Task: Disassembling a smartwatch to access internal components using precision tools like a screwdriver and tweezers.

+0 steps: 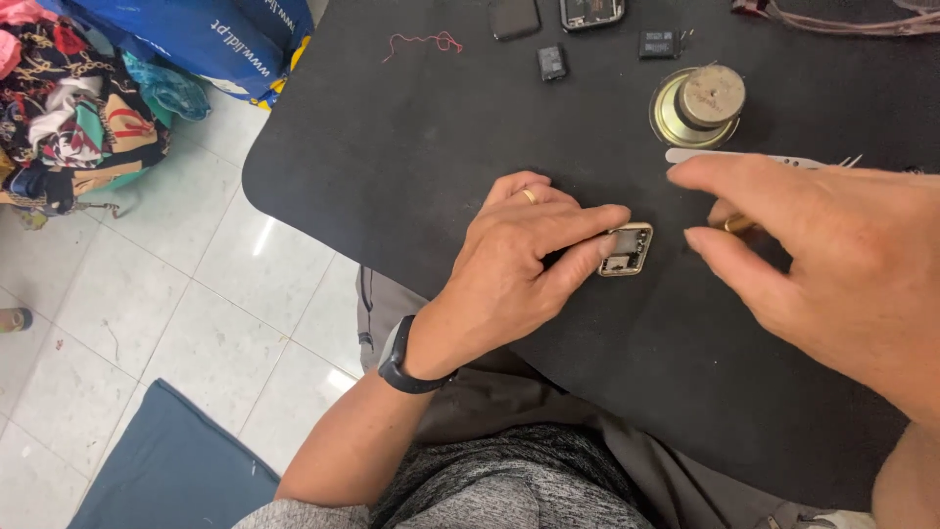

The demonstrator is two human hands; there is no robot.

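Left hand (519, 257) rests on the black counter (392, 167) near its front edge, fingertips pinning a small gold-framed opened watch case (627, 249). Right hand (832, 250) hovers just right of it, fingers apart, holding nothing. White tweezers (744, 157) and a round speaker magnet (697, 106) lie behind. Blue printed bag (206, 34) stands beyond the counter's left edge.

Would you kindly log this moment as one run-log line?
left hand: fingers pinning small gold-rimmed case on black mat | right hand: open, over white tweezers | speaker magnet behind
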